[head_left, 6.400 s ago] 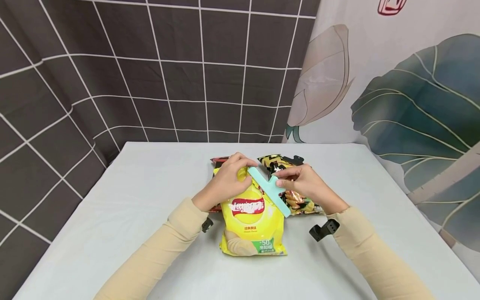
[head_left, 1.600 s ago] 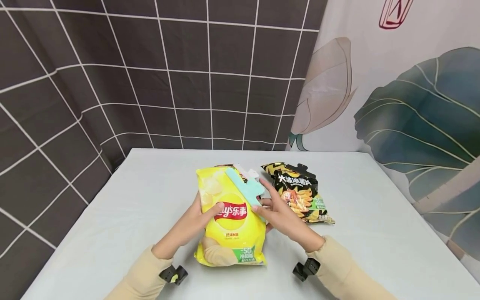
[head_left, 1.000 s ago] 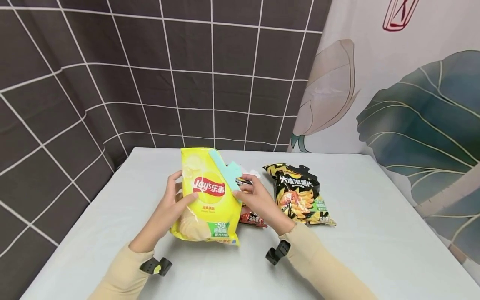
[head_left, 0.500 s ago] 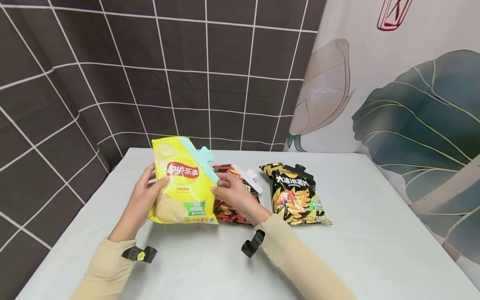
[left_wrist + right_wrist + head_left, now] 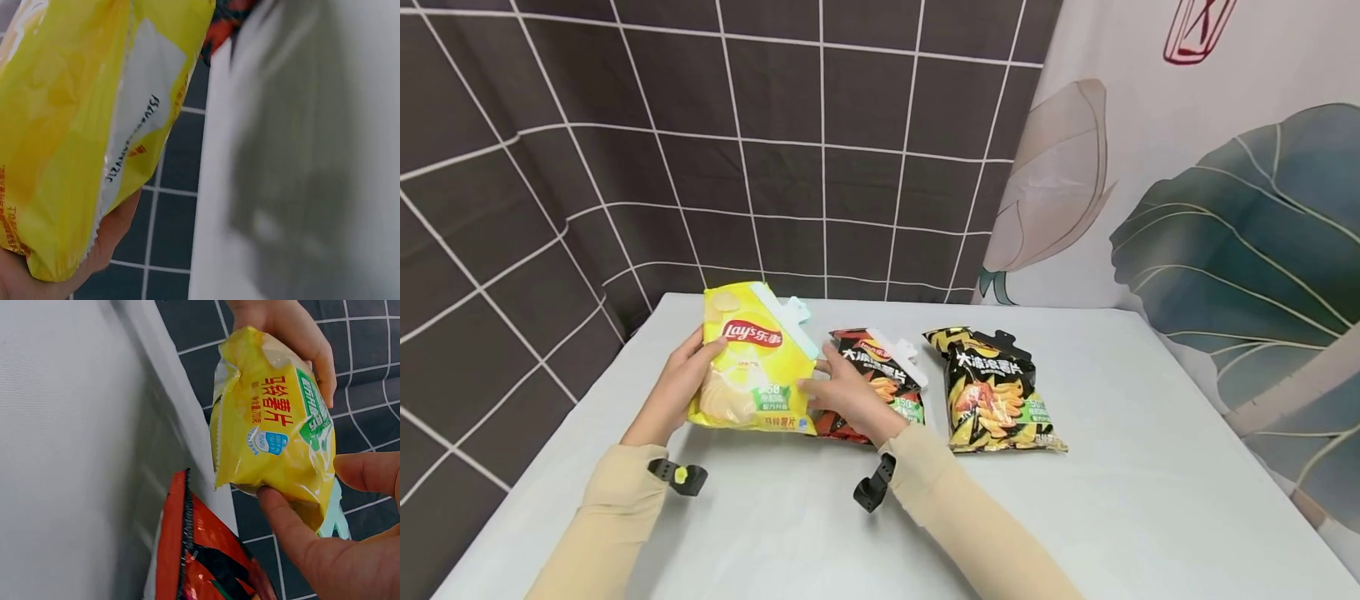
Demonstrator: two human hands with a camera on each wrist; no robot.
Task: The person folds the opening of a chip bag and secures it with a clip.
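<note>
A yellow Lay's chip bag [image 5: 751,367] is held up over the left part of the table, tilted, with a light teal bag clip [image 5: 790,318] across its upper right corner. My left hand [image 5: 672,385] grips its left side, thumb on the front and fingers behind. At the lower right edge, my right hand [image 5: 850,393] pinches the bag between thumb and fingers, as the right wrist view shows. The left wrist view shows the bag's back [image 5: 69,125]. Just behind my right hand lies a red and black chip bag [image 5: 887,367] with a white clip [image 5: 901,354], partly hidden.
A black and gold chip bag [image 5: 992,392] with a black clip [image 5: 1002,343] lies to the right of the red one. All stand on a white-covered table [image 5: 1150,467], backed by a dark gridded cloth [image 5: 850,183] and a printed curtain [image 5: 1180,208].
Both hands have lifted the yellow bag, clip on it, off the middle and carried it left, uncovering the red bag. Over the last half second it has lowered slightly.
</note>
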